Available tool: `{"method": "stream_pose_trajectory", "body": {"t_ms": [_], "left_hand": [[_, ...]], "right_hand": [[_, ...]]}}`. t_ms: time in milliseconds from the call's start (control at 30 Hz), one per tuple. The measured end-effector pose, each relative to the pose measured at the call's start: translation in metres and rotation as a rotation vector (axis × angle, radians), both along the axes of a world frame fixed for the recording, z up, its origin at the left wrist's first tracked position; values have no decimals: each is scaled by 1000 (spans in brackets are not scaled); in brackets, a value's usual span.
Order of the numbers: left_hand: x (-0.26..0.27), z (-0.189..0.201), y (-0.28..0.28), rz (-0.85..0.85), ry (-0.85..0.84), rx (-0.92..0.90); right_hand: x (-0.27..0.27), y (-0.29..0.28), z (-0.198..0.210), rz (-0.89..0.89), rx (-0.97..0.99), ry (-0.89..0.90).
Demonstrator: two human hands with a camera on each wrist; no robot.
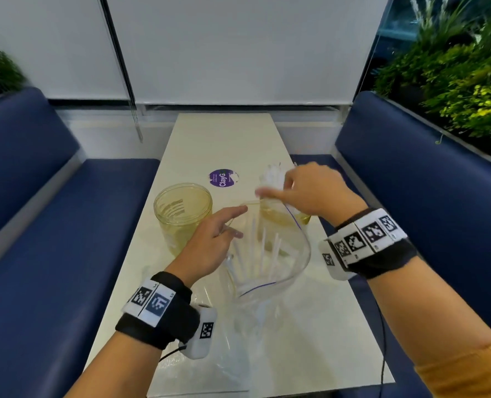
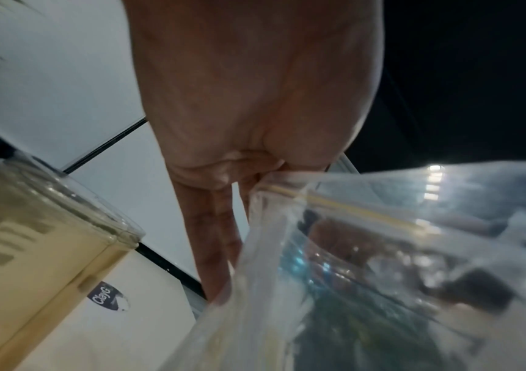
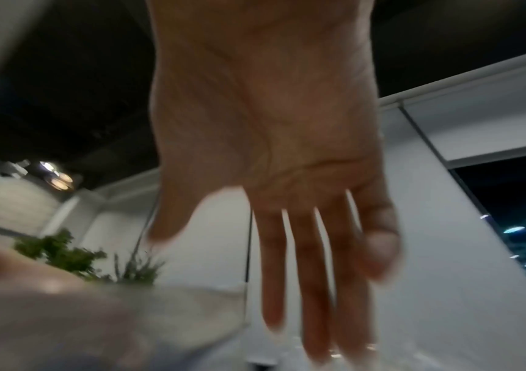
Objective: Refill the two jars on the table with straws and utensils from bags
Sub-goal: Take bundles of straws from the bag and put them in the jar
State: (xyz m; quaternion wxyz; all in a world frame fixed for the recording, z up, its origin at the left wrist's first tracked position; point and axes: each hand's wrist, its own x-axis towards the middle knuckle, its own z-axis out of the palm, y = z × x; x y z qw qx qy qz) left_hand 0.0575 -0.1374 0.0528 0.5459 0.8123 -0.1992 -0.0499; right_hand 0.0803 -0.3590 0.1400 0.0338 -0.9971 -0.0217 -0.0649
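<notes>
The left hand (image 1: 210,239) pinches the rim of the clear bag (image 1: 270,262) between thumb and fingers, a grip that props the mouth wide so the remaining straws (image 1: 263,248) inside stay reachable. The right hand (image 1: 316,193) is released, fingers straight and spread in the right wrist view, holding nothing; it hovers just over the right jar (image 1: 278,214), which already stands full of white straws, probably because it has just let a bunch go there. The bag leans against that jar, keeping the transfer short. The left jar (image 1: 182,216), yellowish and open, stands beside the left hand with what look like a few utensils inside. All sit on the pale worktop (image 1: 227,139), near a purple sticker (image 1: 222,178).
</notes>
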Motion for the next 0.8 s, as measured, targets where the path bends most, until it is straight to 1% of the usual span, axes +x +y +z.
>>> {"method": "stream_pose_trajectory", "body": {"t_ms": [33, 67, 100, 167, 233, 300, 333, 367, 400, 433, 467, 500, 533, 600, 667, 700, 733, 800], "left_hand": [[-1, 0, 1, -1, -12, -14], [-2, -1, 2, -3, -25, -26], [-3, -1, 3, -1, -42, -26], [-2, -4, 7, 34, -104, 6], [1, -6, 12, 94, -228, 121], [1, -1, 15, 166, -432, 395], [-1, 2, 14, 210, -568, 507], [-4, 5, 10, 230, -713, 517], [-10, 10, 5, 201, -835, 441], [-17, 16, -2, 109, -902, 340], [-24, 19, -9, -31, -911, 271], [-27, 20, -15, -170, -897, 258], [-28, 19, -20, -283, -885, 316], [-26, 11, -28, -408, -948, 553], [-23, 7, -37, -436, -1061, 842], [-25, 10, -40, -412, -1107, 986], [-28, 12, -44, -402, -1075, 1139], [-32, 8, -52, -405, -901, 1349]], "right_hand": [[-8, 6, -2, 27, -47, 141], [-14, 10, -7, 62, -63, 246], [-16, 13, -14, 98, -52, 311], [-19, 16, -16, 125, -17, 318], [-21, 18, -4, 106, 4, 265], [-23, 23, 9, 90, 45, 244], [-26, 27, 15, 91, 57, 244], [-27, 32, 18, 94, 59, 239], [-29, 38, 18, 97, 61, 225], [-32, 43, 18, 98, 70, 214], [-34, 48, 17, 96, 79, 209], [-35, 51, 17, 92, 77, 209], [-37, 53, 18, 88, 65, 203], [-40, 54, 20, 74, 80, 195], [-42, 52, 19, 76, 130, 232], [-44, 52, 19, 72, 130, 251], [-47, 53, 18, 61, 121, 256], [-50, 52, 17, 38, 105, 234]]}}
